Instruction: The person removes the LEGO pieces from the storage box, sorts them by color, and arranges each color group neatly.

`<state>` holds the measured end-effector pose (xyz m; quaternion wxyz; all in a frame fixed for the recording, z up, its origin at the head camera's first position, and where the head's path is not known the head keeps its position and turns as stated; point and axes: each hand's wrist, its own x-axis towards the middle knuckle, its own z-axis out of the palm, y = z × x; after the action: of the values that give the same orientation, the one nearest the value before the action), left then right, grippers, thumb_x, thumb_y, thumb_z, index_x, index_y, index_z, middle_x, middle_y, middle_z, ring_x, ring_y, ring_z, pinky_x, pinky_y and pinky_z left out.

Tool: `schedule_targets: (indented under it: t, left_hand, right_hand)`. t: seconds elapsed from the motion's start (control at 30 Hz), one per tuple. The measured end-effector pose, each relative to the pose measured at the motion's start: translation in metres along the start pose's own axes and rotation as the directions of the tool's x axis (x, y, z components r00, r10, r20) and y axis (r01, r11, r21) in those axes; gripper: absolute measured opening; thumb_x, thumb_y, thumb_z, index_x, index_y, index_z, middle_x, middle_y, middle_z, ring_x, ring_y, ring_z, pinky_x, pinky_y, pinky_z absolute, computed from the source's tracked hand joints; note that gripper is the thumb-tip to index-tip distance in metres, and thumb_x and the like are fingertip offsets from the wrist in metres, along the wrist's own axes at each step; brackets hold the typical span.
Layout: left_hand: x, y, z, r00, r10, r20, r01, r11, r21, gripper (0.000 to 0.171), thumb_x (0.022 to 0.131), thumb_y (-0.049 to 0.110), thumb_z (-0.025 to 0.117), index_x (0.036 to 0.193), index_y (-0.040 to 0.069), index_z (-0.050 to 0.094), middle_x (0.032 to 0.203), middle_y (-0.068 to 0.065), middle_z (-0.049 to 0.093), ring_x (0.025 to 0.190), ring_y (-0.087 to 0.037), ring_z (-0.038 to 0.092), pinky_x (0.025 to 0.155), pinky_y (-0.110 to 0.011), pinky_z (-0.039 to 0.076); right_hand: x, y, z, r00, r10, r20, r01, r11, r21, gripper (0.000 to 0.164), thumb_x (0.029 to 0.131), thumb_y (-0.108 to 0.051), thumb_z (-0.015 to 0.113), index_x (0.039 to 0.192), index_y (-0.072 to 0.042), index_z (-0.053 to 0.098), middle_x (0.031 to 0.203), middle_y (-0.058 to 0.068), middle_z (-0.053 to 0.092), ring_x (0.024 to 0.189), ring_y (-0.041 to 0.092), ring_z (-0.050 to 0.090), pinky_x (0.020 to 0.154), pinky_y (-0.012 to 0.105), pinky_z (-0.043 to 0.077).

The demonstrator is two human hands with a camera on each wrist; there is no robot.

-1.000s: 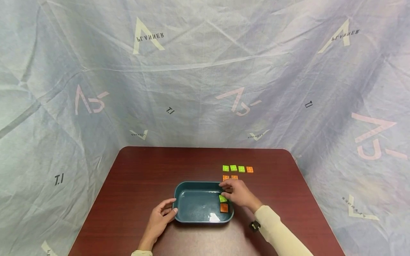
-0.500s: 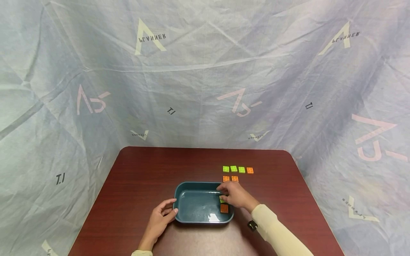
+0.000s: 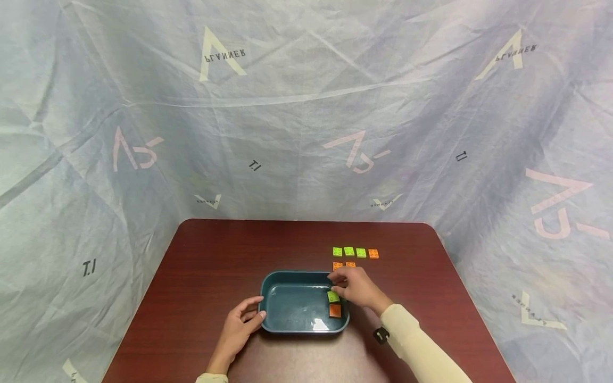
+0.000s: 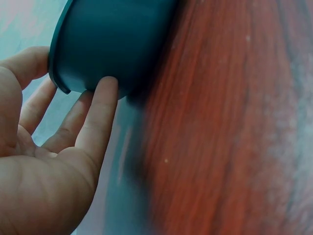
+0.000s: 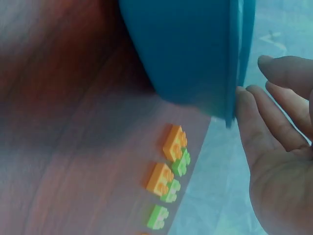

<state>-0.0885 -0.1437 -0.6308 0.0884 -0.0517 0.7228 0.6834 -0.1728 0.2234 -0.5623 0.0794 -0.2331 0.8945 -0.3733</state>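
In the head view a dark teal tray (image 3: pixel 292 311) stands on the table. My left hand (image 3: pixel 237 330) touches its left end with fingertips and thumb; the left wrist view shows the fingers fairly straight against the outer wall. My right hand (image 3: pixel 356 287) is over the tray's right rim, thumb and fingers apart, with nothing seen between them in the right wrist view. Just below its thumb, a green toy building brick (image 3: pixel 333 297) lies in the tray, partly covered. An orange brick (image 3: pixel 335 311) lies in front of it, along the right wall.
Behind the tray, a row of green bricks (image 3: pixel 349 251) ends in an orange brick (image 3: pixel 373 254) on the right. Two more orange bricks (image 3: pixel 337 265) sit nearer the tray. The dark red table (image 3: pixel 220 255) is enclosed by hanging grey sheets (image 3: pixel 297 133).
Half a second ago my right hand reached slightly farther left over the green brick; it has drawn back, uncovering more of it. My left hand stays at the tray's end.
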Motion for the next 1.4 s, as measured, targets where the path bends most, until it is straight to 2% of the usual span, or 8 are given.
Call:
schedule_targets:
  t: [0.17, 0.37, 0.5, 0.8, 1.07, 1.23, 1.4]
  left_hand:
    - [0.0, 0.0, -0.001, 1.0, -0.004, -0.007, 0.004, 1.0, -0.004, 0.046, 0.097, 0.018, 0.08, 0.141, 0.016, 0.067, 0.135, -0.016, 0.067, 0.117, -0.024, 0.069, 0.085, -0.032, 0.063]
    - [0.001, -0.001, -0.002, 1.0, 0.003, -0.001, -0.003, 1.0, -0.007, 0.046, 0.097, 0.019, 0.079, 0.142, 0.016, 0.066, 0.136, -0.018, 0.066, 0.116, -0.024, 0.069, 0.086, -0.032, 0.063]
    - [0.0, -0.002, -0.002, 1.0, 0.0, -0.001, 0.0, 1.0, -0.004, 0.047, 0.097, 0.018, 0.079, 0.142, 0.016, 0.066, 0.136, -0.016, 0.067, 0.118, -0.025, 0.069, 0.086, -0.032, 0.063]
    - [0.0, -0.003, -0.001, 1.0, 0.001, 0.001, -0.001, 1.0, -0.002, 0.047, 0.098, 0.019, 0.079, 0.143, 0.014, 0.066, 0.137, -0.018, 0.066, 0.119, -0.027, 0.068, 0.086, -0.032, 0.063]
    - [0.0, -0.004, -0.001, 1.0, 0.001, -0.007, -0.001, 1.0, -0.024, 0.047, 0.097, 0.016, 0.079, 0.142, 0.014, 0.067, 0.135, -0.017, 0.067, 0.118, -0.026, 0.069, 0.085, -0.031, 0.063]
    - [0.0, -0.003, 0.0, 1.0, 0.014, -0.006, -0.014, 0.999, -0.028, 0.046, 0.097, 0.015, 0.079, 0.141, 0.013, 0.067, 0.135, -0.018, 0.067, 0.116, -0.024, 0.069, 0.085, -0.03, 0.063]
    - [0.0, -0.002, -0.001, 0.999, 0.031, -0.006, -0.031, 0.999, -0.009, 0.046, 0.097, 0.017, 0.079, 0.142, 0.012, 0.066, 0.136, -0.02, 0.066, 0.115, -0.022, 0.069, 0.084, -0.03, 0.063]
  right_hand:
    - [0.001, 0.006, -0.012, 0.994, -0.009, -0.112, 0.01, 1.0, 0.012, 0.03, 0.091, -0.006, 0.083, 0.119, -0.005, 0.076, 0.115, 0.01, 0.077, 0.101, 0.022, 0.076, 0.088, 0.04, 0.064]
    - [0.001, 0.014, -0.023, 0.977, 0.074, -0.2, -0.064, 0.996, 0.055, 0.033, 0.089, -0.007, 0.086, 0.12, -0.013, 0.077, 0.121, 0.014, 0.076, 0.107, 0.03, 0.075, 0.089, 0.044, 0.064]
    - [0.001, 0.02, -0.028, 0.968, 0.112, -0.223, -0.095, 0.992, 0.082, 0.035, 0.09, -0.008, 0.084, 0.124, -0.008, 0.076, 0.126, 0.017, 0.075, 0.109, 0.037, 0.075, 0.091, 0.05, 0.063]
    - [0.003, 0.037, -0.039, 0.943, 0.125, -0.308, -0.121, 0.992, 0.032, 0.038, 0.091, -0.009, 0.084, 0.127, -0.005, 0.074, 0.123, 0.016, 0.076, 0.107, 0.035, 0.076, 0.089, 0.05, 0.063]
    - [0.003, 0.056, -0.05, 0.925, 0.169, -0.34, -0.159, 0.986, 0.058, 0.036, 0.094, -0.011, 0.081, 0.128, -0.01, 0.073, 0.127, 0.016, 0.074, 0.112, 0.034, 0.074, 0.093, 0.052, 0.062]
    - [0.005, 0.07, -0.057, 0.916, 0.182, -0.357, -0.178, 0.983, 0.043, 0.038, 0.095, -0.01, 0.08, 0.131, -0.008, 0.072, 0.13, 0.017, 0.072, 0.116, 0.037, 0.071, 0.091, 0.053, 0.062]
    - [0.008, 0.083, -0.065, 0.905, 0.187, -0.382, -0.186, 0.982, 0.041, 0.036, 0.095, -0.009, 0.079, 0.131, -0.009, 0.072, 0.129, 0.017, 0.073, 0.111, 0.036, 0.073, 0.086, 0.05, 0.063]
